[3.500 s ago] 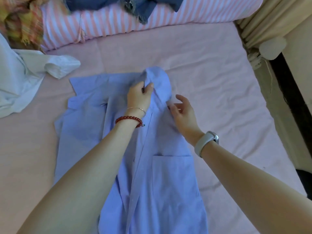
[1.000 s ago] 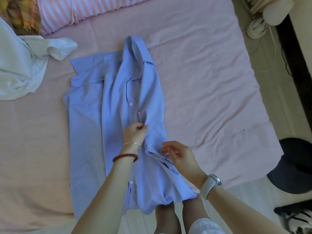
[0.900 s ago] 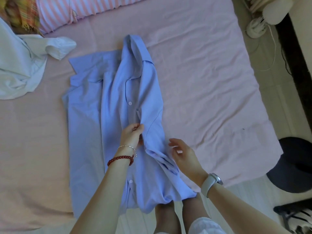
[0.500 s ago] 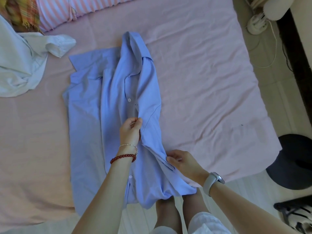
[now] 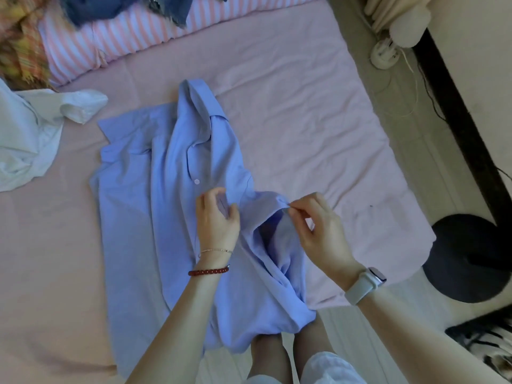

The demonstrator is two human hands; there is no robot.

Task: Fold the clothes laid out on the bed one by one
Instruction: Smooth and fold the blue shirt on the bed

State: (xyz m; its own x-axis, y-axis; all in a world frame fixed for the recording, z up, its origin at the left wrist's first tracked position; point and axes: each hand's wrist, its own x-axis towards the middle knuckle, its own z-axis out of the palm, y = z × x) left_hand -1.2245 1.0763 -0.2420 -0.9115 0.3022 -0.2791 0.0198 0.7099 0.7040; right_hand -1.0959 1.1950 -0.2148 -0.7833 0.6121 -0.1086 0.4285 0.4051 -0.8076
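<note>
Matt blue cloth shirt (image 5: 133, 217) lies on a matt, creased pink sheet (image 5: 304, 128).

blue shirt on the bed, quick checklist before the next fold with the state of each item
1. Left hand grips the blue shirt near its button placket: ok.
2. Right hand pinches the lifted fabric edge: ok.
3. Shirt lying flat: not ok, the right side is bunched and raised.
4. Hem fully on the pink bed sheet: not ok, it hangs over the near edge.
5. White garment apart from the shirt: ok.
6. Buttons all fastened: cannot tell.
</note>
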